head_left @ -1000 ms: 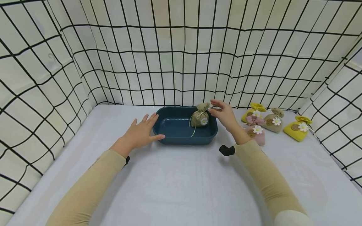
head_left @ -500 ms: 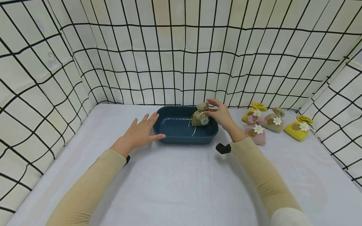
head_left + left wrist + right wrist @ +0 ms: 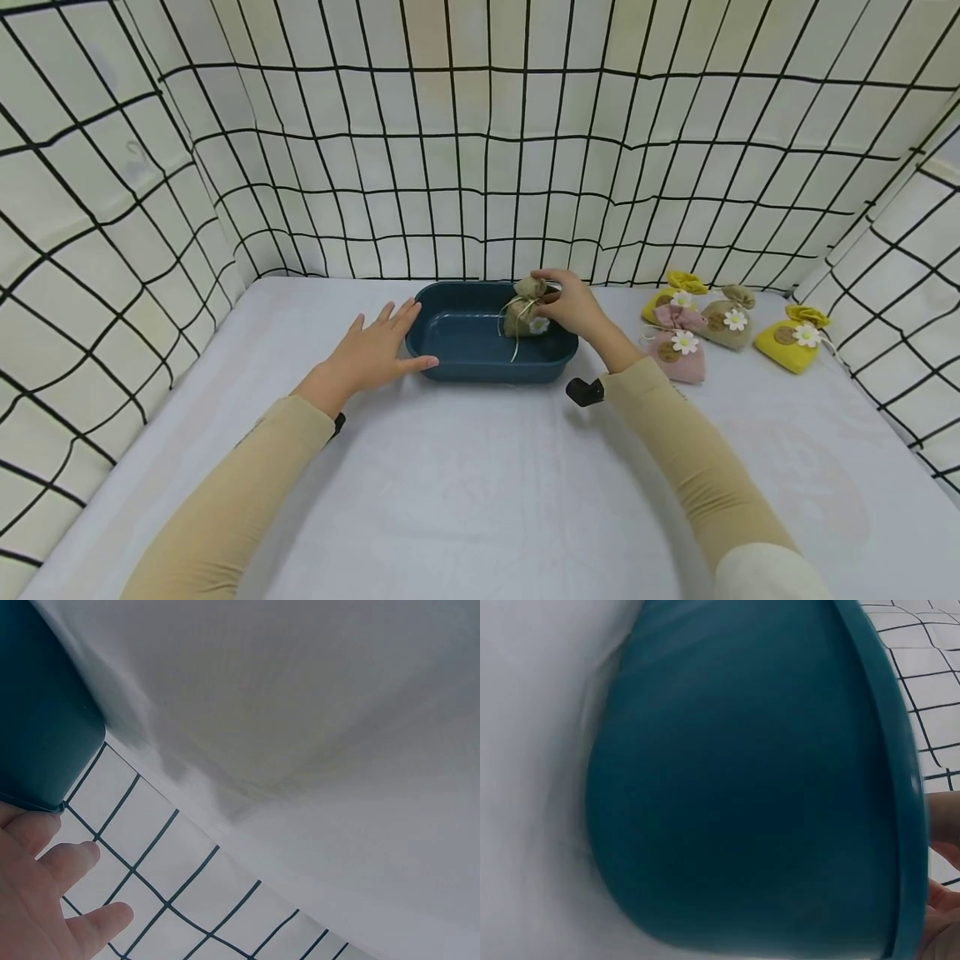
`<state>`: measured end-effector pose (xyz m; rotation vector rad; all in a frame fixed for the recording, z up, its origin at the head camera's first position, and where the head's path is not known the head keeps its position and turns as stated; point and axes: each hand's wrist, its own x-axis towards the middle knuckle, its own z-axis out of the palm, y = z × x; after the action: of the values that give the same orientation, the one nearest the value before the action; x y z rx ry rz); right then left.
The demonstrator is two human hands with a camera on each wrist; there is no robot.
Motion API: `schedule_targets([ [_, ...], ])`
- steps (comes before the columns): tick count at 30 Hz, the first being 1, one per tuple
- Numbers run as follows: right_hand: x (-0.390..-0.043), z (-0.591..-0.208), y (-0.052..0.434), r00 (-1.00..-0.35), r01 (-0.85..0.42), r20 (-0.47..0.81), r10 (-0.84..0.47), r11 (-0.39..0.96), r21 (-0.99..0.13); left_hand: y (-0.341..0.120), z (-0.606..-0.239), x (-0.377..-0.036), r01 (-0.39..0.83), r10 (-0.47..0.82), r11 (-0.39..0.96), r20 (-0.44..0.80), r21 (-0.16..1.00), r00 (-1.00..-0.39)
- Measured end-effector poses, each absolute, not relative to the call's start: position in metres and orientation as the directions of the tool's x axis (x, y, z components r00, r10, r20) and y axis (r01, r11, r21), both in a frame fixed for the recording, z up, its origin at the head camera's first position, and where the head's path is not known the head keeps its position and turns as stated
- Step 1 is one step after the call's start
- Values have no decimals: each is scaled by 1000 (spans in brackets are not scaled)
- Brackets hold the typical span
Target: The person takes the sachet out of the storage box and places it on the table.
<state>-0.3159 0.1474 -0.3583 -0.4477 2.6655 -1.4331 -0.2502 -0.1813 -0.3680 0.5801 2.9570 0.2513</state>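
Note:
A dark blue oblong tub (image 3: 468,372) stands near the table's back edge. Inside its right end is a beige drawstring pouch (image 3: 517,319) with a white daisy and a loose cord. My right hand (image 3: 576,307) reaches over the tub's right rim, thumb and fingers pinching the pouch's upper right side. Spread fingers of my left hand (image 3: 375,350) touch the tub's left rim. In the left wrist view, the left hand (image 3: 45,889) meets the tub's edge (image 3: 45,712). The right wrist view shows mostly the tub's outer wall (image 3: 742,787); the pouch is hidden there.
Right of the tub lie more pouches with daisies: a pink one (image 3: 678,362), a beige one (image 3: 726,329), a yellow one (image 3: 786,348) and another yellow one (image 3: 684,283) behind the pink. White-backed black grid netting (image 3: 487,137) walls in the white table (image 3: 480,483).
My right hand has moved left over the rim and taken hold of the pouch, which has shifted slightly left. The left hand and the tub have stayed in place.

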Motion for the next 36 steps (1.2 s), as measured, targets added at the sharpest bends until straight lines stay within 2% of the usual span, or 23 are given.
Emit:
schedule_targets([
  [13,-315,-361,141,-937,-254,61,-344,550,-795,-180,-369,-251,362,383,912,-85,191,-920],
  [17,-314,-359,144,-945,-221,23,-325,589,-777,-179,-369,-250,361,383,912,-90,196,-919],
  [26,-314,-349,139,-950,-134,-127,-286,738,-661,-181,-370,-251,362,384,911,-85,198,-919],
  [32,-317,-348,135,-934,-180,-146,-326,783,-596,-181,-370,-250,360,382,912,-83,197,-921],
  [36,-319,-352,131,-920,-203,-149,-363,764,-612,-181,-370,-250,358,380,912,-82,199,-921],
])
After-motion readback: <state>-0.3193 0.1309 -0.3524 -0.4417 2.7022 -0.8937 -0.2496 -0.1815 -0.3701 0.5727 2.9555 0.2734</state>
